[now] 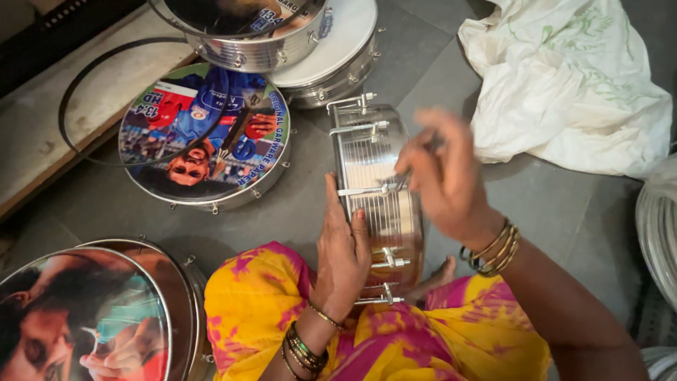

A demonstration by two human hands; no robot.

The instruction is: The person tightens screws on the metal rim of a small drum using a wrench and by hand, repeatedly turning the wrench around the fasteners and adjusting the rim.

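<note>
Grey floor (564,212) carries drums; left hand (343,254) lies flat, fingers released, on an upright metal drum (374,162); right hand (441,173), blurred, pinches a thin tool above it.

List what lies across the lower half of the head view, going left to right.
Picture-faced drum → yellow-and-pink cloth over the knee → left hand flat against the upright metal drum → right hand, blurred, at the drum's rim → gold bangles.

The left hand (343,250) lay flat, fingers stretched forward. The right hand (444,176) hovered raised and blurred, fingers pinched together.
</note>
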